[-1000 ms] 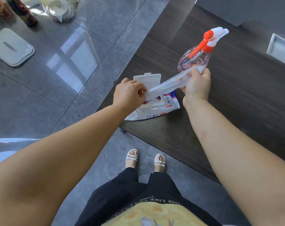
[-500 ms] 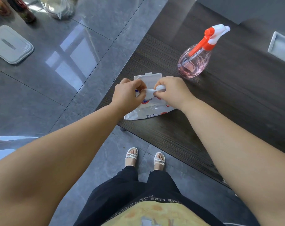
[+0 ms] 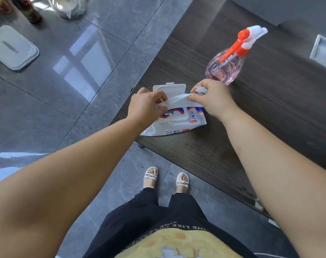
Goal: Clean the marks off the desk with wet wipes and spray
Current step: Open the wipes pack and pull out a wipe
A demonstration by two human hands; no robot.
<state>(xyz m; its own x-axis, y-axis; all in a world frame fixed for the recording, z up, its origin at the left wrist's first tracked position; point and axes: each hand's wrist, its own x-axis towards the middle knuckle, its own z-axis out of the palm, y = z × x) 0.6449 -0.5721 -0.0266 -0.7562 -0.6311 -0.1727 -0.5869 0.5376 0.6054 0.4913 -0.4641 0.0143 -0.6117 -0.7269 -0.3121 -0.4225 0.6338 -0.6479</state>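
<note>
Indoor, likely an office or meeting room, can't confirm. Dark wood-grain tabletop (image 3: 270, 118) with a recessed metal cable box (image 3: 323, 51) at 2 o'clock. Glossy grey tile floor (image 3: 84, 53). On the floor: flat grey lidded box (image 3: 12, 47) at 10 o'clock, bottles (image 3: 30, 13) and clear plastic bag (image 3: 69, 5) at 11.

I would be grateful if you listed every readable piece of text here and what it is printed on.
"卫生湿巾": wipes pack.
"ME LIKE", upside down, rest unclear: black garment.
Small red labels on the pack: too small to read.
</note>
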